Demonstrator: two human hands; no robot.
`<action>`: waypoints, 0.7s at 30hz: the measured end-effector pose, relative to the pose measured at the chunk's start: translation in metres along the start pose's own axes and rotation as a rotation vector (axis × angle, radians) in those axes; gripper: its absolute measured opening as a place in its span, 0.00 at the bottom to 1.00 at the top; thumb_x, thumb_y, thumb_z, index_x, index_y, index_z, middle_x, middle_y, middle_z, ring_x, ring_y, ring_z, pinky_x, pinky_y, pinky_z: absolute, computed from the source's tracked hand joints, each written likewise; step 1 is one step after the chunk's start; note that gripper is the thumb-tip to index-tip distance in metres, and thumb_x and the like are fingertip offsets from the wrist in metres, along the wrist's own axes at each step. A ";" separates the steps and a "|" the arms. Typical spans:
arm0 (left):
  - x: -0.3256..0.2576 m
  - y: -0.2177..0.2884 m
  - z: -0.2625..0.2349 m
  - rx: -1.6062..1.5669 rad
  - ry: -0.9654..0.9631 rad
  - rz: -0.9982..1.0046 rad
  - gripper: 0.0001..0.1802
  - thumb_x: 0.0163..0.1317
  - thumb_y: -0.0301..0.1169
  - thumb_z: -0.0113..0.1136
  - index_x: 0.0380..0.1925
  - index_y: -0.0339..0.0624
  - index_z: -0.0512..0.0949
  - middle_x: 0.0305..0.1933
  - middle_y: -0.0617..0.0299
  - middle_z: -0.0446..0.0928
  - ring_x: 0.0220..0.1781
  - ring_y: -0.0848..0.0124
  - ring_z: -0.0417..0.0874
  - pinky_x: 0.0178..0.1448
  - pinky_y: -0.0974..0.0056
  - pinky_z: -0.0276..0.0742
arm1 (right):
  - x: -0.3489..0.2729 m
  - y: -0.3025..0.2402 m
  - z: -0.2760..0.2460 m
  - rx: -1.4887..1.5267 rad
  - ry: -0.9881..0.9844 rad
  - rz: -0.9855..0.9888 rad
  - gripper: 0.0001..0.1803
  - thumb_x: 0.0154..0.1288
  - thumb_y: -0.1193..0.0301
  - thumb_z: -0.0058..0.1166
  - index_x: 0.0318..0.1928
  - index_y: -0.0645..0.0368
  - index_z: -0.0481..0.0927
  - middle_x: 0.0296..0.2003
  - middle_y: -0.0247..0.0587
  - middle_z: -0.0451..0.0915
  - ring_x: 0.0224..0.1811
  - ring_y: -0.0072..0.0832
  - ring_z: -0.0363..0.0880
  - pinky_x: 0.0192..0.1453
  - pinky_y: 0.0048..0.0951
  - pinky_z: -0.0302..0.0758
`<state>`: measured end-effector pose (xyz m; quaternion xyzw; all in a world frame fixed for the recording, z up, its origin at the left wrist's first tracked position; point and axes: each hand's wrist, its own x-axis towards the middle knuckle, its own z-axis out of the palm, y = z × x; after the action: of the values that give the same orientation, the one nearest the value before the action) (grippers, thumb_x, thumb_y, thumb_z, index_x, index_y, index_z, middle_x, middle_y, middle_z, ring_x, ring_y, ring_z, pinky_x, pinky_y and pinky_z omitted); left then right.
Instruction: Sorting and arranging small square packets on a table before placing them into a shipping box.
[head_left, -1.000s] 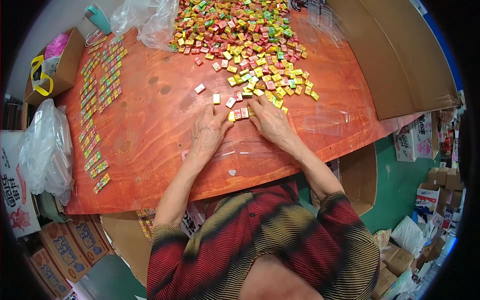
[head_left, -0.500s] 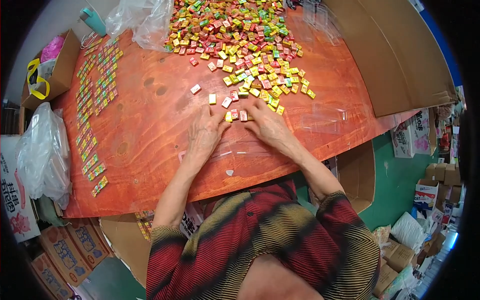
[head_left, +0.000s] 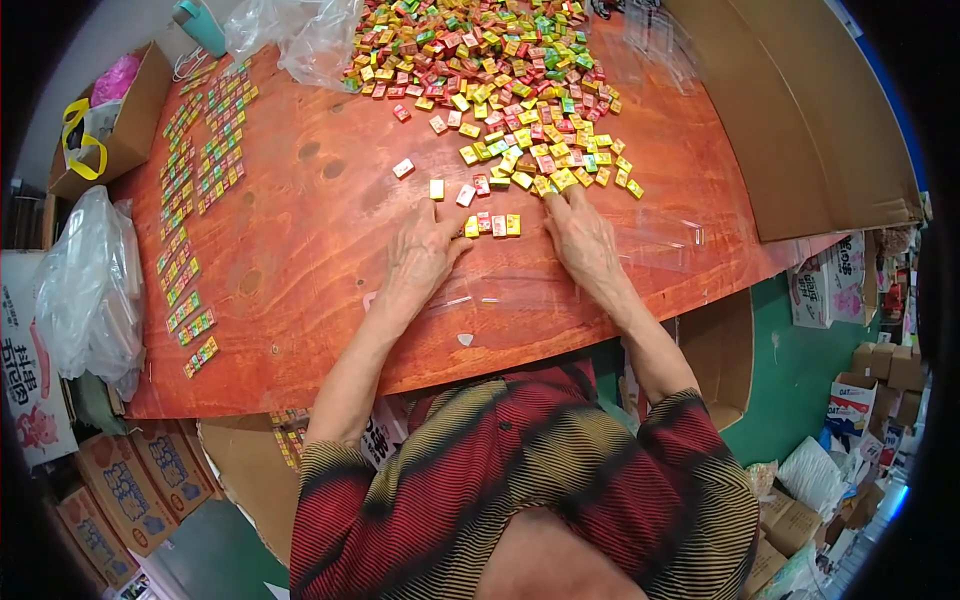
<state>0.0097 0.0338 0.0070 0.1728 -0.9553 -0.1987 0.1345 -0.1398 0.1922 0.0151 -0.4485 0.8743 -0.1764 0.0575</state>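
Observation:
A short row of small candy-sized boxes, red and yellow, lies side by side on the reddish wooden table. At its left end my left hand rests on the wood, thumb beside the end box and fingers apart. To the right, my right hand stretches its fingers to yellow boxes at the near edge of a big heap; its fingertips touch or nearly touch them, and no box shows in its grip. A few loose boxes, one of them yellow, lie just beyond my left fingers.
Columns of grouped small boxes line the table's left side. Clear plastic trays lie at right and a clear bag at the back. A large cardboard box stands along the right edge. A white shard lies near the front edge.
My right hand has moved right and away from the row toward the heap. A yellow box now sits at the row's right end. My left hand stays by the row; the view has shifted slightly.

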 end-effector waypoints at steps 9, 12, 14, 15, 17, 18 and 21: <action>0.003 -0.007 -0.008 -0.199 -0.037 0.001 0.21 0.45 0.27 0.65 0.43 0.49 0.76 0.36 0.54 0.68 0.40 0.57 0.74 0.41 0.56 0.71 | 0.012 -0.032 0.026 0.194 -0.061 -0.302 0.23 0.50 0.73 0.58 0.48 0.56 0.69 0.39 0.46 0.70 0.41 0.44 0.72 0.40 0.38 0.72; -0.004 -0.005 -0.009 -0.174 -0.047 0.050 0.22 0.45 0.25 0.64 0.44 0.50 0.76 0.35 0.55 0.68 0.39 0.58 0.74 0.40 0.58 0.71 | 0.008 -0.025 0.024 0.232 -0.115 -0.357 0.21 0.50 0.73 0.58 0.48 0.55 0.70 0.38 0.45 0.70 0.40 0.44 0.73 0.39 0.37 0.71; -0.011 -0.005 -0.008 -0.225 -0.049 0.026 0.20 0.47 0.26 0.63 0.44 0.50 0.76 0.34 0.55 0.67 0.37 0.59 0.75 0.39 0.59 0.72 | 0.006 -0.027 0.021 0.238 -0.113 -0.351 0.21 0.51 0.73 0.57 0.47 0.55 0.71 0.37 0.45 0.70 0.40 0.44 0.73 0.39 0.38 0.71; -0.012 -0.004 -0.007 -0.226 -0.051 0.021 0.20 0.47 0.26 0.63 0.44 0.50 0.76 0.34 0.55 0.67 0.37 0.59 0.75 0.39 0.59 0.72 | 0.004 -0.029 0.019 0.244 -0.109 -0.343 0.20 0.51 0.73 0.57 0.47 0.55 0.71 0.37 0.44 0.71 0.39 0.44 0.73 0.39 0.38 0.71; -0.010 -0.002 -0.006 -0.204 -0.025 0.005 0.19 0.48 0.27 0.62 0.43 0.50 0.77 0.33 0.56 0.67 0.35 0.58 0.75 0.38 0.59 0.72 | 0.004 -0.032 0.022 0.257 -0.102 -0.336 0.20 0.52 0.72 0.57 0.47 0.54 0.71 0.36 0.45 0.70 0.39 0.44 0.73 0.39 0.38 0.71; -0.009 -0.002 -0.006 -0.201 -0.023 0.002 0.19 0.48 0.27 0.62 0.43 0.50 0.77 0.33 0.56 0.67 0.35 0.58 0.75 0.38 0.59 0.72 | 0.006 -0.034 0.022 0.268 -0.090 -0.328 0.20 0.52 0.72 0.56 0.47 0.53 0.71 0.35 0.45 0.70 0.38 0.44 0.73 0.39 0.39 0.71; -0.011 -0.002 -0.007 -0.182 -0.019 -0.025 0.18 0.49 0.28 0.62 0.43 0.49 0.77 0.34 0.55 0.68 0.35 0.57 0.75 0.38 0.58 0.72 | 0.007 -0.034 0.024 0.221 -0.090 -0.325 0.18 0.53 0.70 0.56 0.46 0.52 0.72 0.35 0.45 0.70 0.38 0.44 0.73 0.39 0.39 0.71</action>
<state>0.0223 0.0340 0.0106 0.1698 -0.9323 -0.2880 0.1383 -0.1117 0.1617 0.0055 -0.5820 0.7623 -0.2582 0.1164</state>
